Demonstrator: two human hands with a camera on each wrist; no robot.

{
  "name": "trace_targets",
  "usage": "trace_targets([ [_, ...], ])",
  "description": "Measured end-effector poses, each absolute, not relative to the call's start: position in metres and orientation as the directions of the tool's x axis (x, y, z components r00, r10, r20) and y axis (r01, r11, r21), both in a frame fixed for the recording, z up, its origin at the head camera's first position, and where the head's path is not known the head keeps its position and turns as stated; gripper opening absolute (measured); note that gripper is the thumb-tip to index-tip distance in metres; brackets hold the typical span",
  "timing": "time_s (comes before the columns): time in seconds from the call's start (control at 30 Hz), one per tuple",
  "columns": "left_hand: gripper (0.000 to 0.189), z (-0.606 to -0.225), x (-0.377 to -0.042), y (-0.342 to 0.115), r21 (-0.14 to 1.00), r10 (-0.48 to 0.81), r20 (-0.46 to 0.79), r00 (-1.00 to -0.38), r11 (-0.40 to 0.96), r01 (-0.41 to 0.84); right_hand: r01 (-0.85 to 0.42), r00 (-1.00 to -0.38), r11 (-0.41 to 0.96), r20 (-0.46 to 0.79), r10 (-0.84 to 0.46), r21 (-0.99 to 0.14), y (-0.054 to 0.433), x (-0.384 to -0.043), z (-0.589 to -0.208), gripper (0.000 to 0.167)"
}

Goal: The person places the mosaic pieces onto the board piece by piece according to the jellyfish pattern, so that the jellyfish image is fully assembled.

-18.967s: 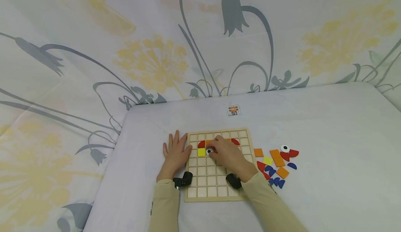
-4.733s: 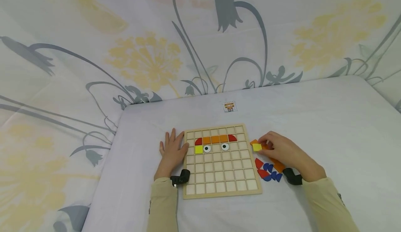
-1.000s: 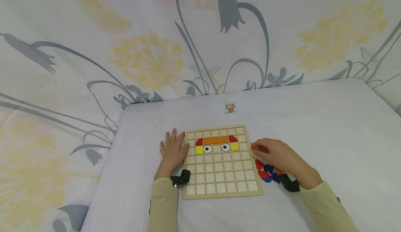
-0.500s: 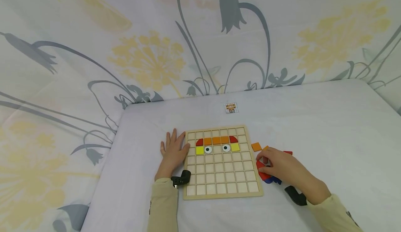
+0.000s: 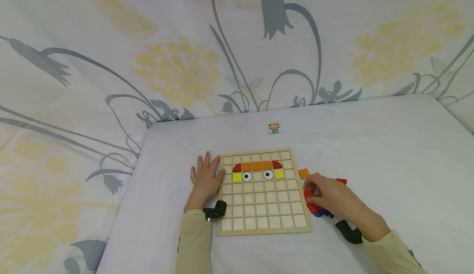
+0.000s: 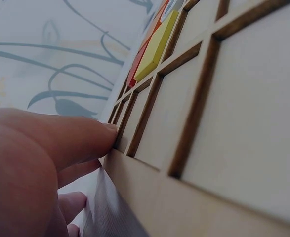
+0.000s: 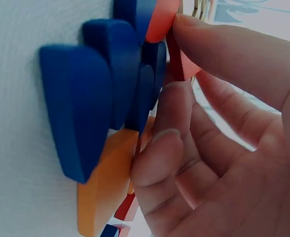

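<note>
A wooden grid board [image 5: 259, 210] lies on the white-covered table. My left hand [image 5: 205, 183] rests at its left edge with fingers spread, the thumb [image 6: 85, 136] touching the frame in the left wrist view. On the board are two red quarter-circles, a row of orange squares [image 5: 256, 166], two yellow squares [image 5: 279, 173] and two round eye pieces [image 5: 268, 175]. My right hand [image 5: 331, 193] is at the loose pieces right of the board. Thumb and fingers pinch a red quarter-circle piece [image 7: 182, 59] there, its far side hidden by the fingers.
Several dark blue pieces [image 7: 75, 106] and an orange piece [image 7: 105, 182] lie beneath my right hand. A loose orange square [image 5: 303, 173] sits near the board's right edge, and a red piece [image 5: 341, 181] farther right. A small printed picture card [image 5: 275, 127] lies beyond the board.
Since the oldest frame, a second eye piece and a second yellow square have come onto the board. My right hand has moved from the loose orange square to the red pieces. My left hand stays put.
</note>
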State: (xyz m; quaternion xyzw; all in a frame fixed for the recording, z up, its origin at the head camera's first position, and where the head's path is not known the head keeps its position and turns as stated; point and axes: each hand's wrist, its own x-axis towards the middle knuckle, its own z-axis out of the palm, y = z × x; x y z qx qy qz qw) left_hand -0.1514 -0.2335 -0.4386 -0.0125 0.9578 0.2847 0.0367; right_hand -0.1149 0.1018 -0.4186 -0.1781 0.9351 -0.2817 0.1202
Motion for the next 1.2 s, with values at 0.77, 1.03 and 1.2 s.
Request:
trace_targets([
  [0.77, 0.052, -0.439, -0.154, -0.235, 0.531, -0.005, -0.092, -0.996, 0.846, -0.054, -0.465, -0.798, 0.591, 0.023, -0.602, -0.659, 0.031, -0.138, -0.415, 0.012],
  [1.03, 0.051, -0.437, -0.155, -0.237, 0.533, -0.018, -0.072, -0.997, 0.845, -0.054, -0.474, -0.789, 0.571, 0.035, -0.614, -0.671, -0.016, -0.150, -0.418, 0.013],
  [1.2, 0.051, -0.438, -0.154, -0.236, 0.525, -0.006, -0.078, -0.997, 0.850, -0.046, -0.476, -0.792, 0.607, 0.009, -0.611, -0.637, -0.036, -0.150, -0.418, 0.012],
])
